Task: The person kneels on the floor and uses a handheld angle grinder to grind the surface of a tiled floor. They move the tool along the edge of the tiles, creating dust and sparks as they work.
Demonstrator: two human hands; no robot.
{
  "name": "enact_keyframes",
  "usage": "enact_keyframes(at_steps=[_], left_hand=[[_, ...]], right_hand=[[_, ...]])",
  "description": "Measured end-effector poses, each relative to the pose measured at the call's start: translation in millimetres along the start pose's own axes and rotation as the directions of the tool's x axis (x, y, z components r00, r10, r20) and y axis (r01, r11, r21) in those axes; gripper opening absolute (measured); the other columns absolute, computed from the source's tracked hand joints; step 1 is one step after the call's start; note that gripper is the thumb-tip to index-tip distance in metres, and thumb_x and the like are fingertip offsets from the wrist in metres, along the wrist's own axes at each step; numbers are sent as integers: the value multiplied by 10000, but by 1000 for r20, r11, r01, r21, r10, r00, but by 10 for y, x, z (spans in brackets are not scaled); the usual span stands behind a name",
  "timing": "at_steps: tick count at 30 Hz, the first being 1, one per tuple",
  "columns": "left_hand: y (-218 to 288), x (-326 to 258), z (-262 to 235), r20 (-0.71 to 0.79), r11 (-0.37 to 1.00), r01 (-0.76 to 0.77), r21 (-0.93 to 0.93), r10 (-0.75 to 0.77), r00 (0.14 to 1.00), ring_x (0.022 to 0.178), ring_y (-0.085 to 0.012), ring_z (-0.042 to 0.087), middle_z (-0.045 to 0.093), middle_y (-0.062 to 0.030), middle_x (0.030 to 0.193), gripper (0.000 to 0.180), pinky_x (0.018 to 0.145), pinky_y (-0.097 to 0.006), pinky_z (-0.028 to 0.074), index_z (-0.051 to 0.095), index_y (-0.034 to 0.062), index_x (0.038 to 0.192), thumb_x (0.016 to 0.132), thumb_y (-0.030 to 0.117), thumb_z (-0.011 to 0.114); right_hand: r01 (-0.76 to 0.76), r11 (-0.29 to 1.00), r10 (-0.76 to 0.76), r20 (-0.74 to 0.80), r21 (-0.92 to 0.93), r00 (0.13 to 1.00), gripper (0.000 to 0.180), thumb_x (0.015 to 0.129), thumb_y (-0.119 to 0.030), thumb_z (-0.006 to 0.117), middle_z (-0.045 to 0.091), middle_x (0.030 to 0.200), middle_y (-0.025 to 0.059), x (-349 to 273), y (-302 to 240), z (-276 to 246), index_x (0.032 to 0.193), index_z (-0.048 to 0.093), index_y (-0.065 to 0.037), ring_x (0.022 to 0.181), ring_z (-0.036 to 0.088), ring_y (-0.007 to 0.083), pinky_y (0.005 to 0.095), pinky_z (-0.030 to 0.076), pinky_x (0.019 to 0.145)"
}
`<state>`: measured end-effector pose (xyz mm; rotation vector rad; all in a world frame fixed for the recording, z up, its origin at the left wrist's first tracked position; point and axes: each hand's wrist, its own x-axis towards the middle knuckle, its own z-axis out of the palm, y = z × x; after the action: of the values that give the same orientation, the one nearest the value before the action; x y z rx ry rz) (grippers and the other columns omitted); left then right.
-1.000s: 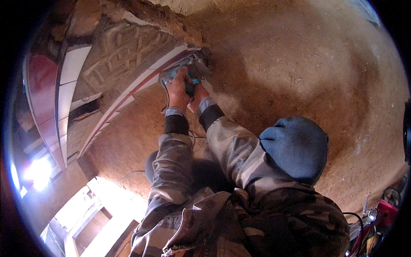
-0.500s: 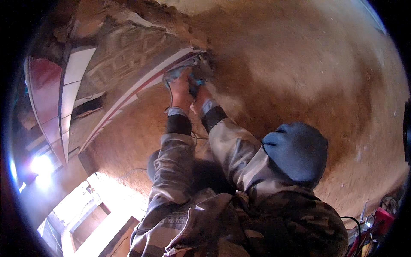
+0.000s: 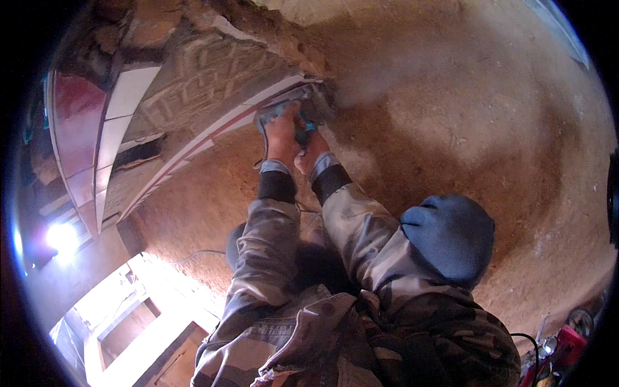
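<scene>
Both my arms, in camouflage sleeves with dark cuffs, reach forward to a teal, dusty power tool [image 3: 309, 125] that looks like an angle grinder. My left hand [image 3: 282, 137] is closed around its left side. Close beside it, my right hand [image 3: 312, 155] is wrapped round the near right part, its fingers partly hidden. The tool's far end is at the upper end of a white and red tile strip [image 3: 225, 124] along the foot of the wall. Dust and my hands obscure the working end, so its exact contact cannot be made out.
My knee [image 3: 448, 238] in blue-grey cloth is bent at right. A bare wall with mortar ridges [image 3: 200, 71] and red and white tiles [image 3: 78, 119] rises at left. A bright lamp [image 3: 62, 238] shines near a doorway. Dusty brown ground [image 3: 412, 142] spreads right; a red object [image 3: 570, 345] lies lower right.
The view has shifted slightly, so the wall, tool and hands appear a little farther right and lower. Both hands keep their grip near the same end of the tile strip.
</scene>
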<state>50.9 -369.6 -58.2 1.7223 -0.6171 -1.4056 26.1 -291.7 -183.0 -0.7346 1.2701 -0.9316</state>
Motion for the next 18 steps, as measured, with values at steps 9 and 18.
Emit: enact_keyframes(at_steps=[9,18], left_hand=[[34,15,63,16,1000,-10,-19,10,1000,495,-190,535,551,-51,631,100,457,-344,450,613,61,838,861,132,679],[54,14,47,20,1000,-20,-1,20,1000,549,-189,534,576,-61,648,140,532,-340,427,629,30,786,825,144,699]], right_hand=[[27,984,-33,-33,-175,999,384,781,-68,622,637,1084,139,-72,-78,-64,1143,497,-45,977,603,286,359,511,792],[48,970,-61,-48,-237,997,429,747,-87,682,642,1057,179,-70,-138,-55,1130,495,-33,977,606,343,394,510,796]])
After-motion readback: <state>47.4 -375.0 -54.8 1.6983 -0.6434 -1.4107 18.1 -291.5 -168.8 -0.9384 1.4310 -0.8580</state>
